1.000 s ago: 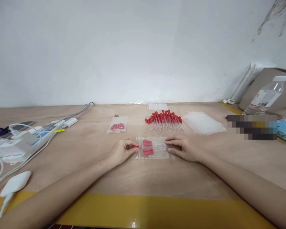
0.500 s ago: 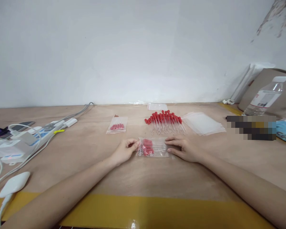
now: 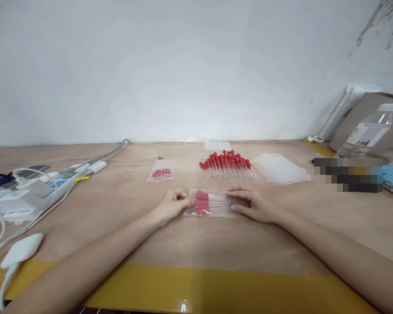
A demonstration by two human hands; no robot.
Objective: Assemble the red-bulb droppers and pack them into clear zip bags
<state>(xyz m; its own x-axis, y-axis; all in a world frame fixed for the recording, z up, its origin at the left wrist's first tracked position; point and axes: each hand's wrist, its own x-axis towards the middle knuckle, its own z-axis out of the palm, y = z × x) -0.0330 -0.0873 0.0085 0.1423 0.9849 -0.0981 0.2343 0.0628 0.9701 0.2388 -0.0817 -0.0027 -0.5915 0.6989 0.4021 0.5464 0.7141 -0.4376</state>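
In front of me on the table lies a clear zip bag (image 3: pixel 220 210) with several red-bulbed glass droppers (image 3: pixel 202 203) inside, their bulbs toward the left. My left hand (image 3: pixel 176 205) pinches the bag's left end between thumb and bent fingers. At the other end, my right hand (image 3: pixel 253 205) rests with fingers stretched out and thumb apart, the tips touching the plastic. Beyond the bag, a pile of loose droppers (image 3: pixel 227 163) lies with red bulbs away from me. A second filled zip bag (image 3: pixel 161 170) lies to the left of the pile.
Flat clear bags (image 3: pixel 280 169) are spread right of the pile, and a white slip (image 3: pixel 217 145) lies by the wall. At left are a power strip (image 3: pixel 60 181), cables and a white charger (image 3: pixel 22 250). A bottle (image 3: pixel 368 133) and cardboard box (image 3: pixel 343 126) stand at right.
The bag lies flatter, and the red bulbs inside show more clearly in a row. My left fingers have shifted slightly on the bag's end. My right hand has hardly moved.
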